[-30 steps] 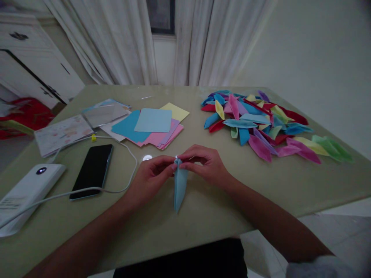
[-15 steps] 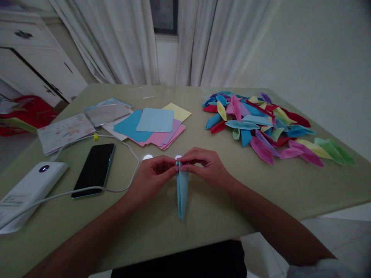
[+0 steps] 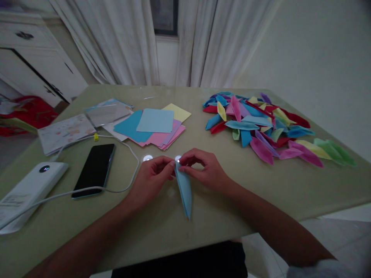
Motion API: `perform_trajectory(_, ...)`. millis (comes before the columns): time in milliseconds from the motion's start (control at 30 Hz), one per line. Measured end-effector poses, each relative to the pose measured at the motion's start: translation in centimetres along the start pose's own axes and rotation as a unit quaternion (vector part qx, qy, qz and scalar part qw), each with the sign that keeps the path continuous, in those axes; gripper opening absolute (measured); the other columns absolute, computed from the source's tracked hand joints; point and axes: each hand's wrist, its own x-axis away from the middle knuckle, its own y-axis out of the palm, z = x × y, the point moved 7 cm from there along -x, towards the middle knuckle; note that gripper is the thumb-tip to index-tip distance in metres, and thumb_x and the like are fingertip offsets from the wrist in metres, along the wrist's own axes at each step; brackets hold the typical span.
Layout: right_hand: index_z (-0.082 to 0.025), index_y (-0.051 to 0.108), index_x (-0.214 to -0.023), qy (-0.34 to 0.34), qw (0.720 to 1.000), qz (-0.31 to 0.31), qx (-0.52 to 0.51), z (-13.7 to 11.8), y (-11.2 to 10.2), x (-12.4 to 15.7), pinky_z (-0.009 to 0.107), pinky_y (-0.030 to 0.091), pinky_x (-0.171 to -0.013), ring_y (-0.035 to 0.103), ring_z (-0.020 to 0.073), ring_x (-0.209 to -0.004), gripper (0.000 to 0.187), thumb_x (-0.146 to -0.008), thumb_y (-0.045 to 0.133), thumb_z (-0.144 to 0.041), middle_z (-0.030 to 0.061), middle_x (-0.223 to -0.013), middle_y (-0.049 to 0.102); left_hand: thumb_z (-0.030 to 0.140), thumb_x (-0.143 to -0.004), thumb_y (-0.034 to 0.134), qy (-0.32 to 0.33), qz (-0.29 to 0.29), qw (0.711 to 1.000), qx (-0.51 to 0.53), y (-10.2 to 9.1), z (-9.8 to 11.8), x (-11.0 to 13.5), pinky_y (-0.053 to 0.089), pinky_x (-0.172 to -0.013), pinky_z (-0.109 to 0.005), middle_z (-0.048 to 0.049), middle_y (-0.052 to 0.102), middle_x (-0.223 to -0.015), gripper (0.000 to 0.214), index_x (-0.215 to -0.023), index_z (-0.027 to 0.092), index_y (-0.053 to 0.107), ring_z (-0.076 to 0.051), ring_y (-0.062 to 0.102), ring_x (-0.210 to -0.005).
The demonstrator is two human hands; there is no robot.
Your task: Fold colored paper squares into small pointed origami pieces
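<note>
2 hands (image 3: pixel 150 177) (image 3: pixel 207 170) pinch folded blue paper (image 3: pixel 184 188); tip toward near table edge (image 3: pixel 174 250).

"What am I getting on the left?"

"From my end, I see the left forearm (image 3: pixel 95 231) slanting up from the lower left, and the left hand (image 3: pixel 150 177) with fingers curled, thumb pressed toward the forefinger in a pinch."

"And the right?"

"I have the right forearm (image 3: pixel 261 216) angling in from the lower right. The right hand (image 3: pixel 210 170) pinches too, forefinger arched, thumb stretched out, a small gap showing between them behind the tips."

"Are they touching?"

"The fingertips (image 3: pixel 182 168) face each other, very close; I can't tell about contact."
</note>
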Motion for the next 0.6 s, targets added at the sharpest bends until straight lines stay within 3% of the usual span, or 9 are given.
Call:
perform_trajectory(133, -0.020, 0.076, -0.113, -0.015, 0.998, -0.005, 0.057, -0.56, 0.43, 0.38, 0.034, 0.065, -0.082, 0.077, 0.0199, -0.091, 0.032, -0.087, 0.091, -0.033, 0.0060, -0.106, 0.080, 0.044, -0.087, 0.087, -0.012, 0.023, 0.998, 0.059, 0.00, -0.41, 0.06, 0.063, -0.064, -0.029, 0.0011, 0.077, -0.073, 0.035, -0.105, 0.022, 0.066, -0.018, 0.074, -0.063)
perform_trajectory(233, -0.020, 0.073, -0.125, -0.018, 0.996, -0.011, 0.089, -0.91, 0.62, 0.59, 0.034, 0.065, -0.083, 0.078, 0.0222, -0.100, 0.041, -0.087, 0.087, -0.027, 0.0085, -0.116, 0.080, 0.043, -0.093, 0.082, 0.024, 0.015, 0.997, 0.078, 0.12, -0.30, -0.10, 0.066, -0.071, -0.031, 0.0006, 0.078, -0.086, 0.029, -0.104, 0.024, 0.063, -0.018, 0.077, -0.072)
perform_trajectory(400, -0.021, 0.072, -0.127, 0.001, 0.993, -0.009, 0.119, -0.99, 0.35, 0.51, 0.034, 0.064, -0.083, 0.077, 0.0237, -0.106, 0.039, -0.088, 0.076, -0.021, 0.0096, -0.121, 0.079, 0.036, -0.098, 0.076, 0.084, -0.023, 0.996, 0.007, 0.05, -0.08, -0.32, 0.067, -0.094, -0.038, -0.0041, 0.079, -0.106, 0.020, -0.110, 0.022, 0.070, -0.021, 0.080, -0.098)
perform_trajectory(600, -0.022, 0.075, -0.126, 0.017, 0.992, -0.011, 0.122, -0.68, 0.12, 0.33, 0.036, 0.062, -0.085, 0.077, 0.0242, -0.106, 0.036, -0.091, 0.075, -0.021, 0.0097, -0.122, 0.080, 0.040, -0.100, 0.076, 0.093, -0.011, 0.991, -0.098, -0.65, 0.28, -0.24, 0.067, -0.087, -0.036, -0.0065, 0.080, -0.112, 0.023, -0.113, 0.024, 0.066, -0.025, 0.082, -0.106)
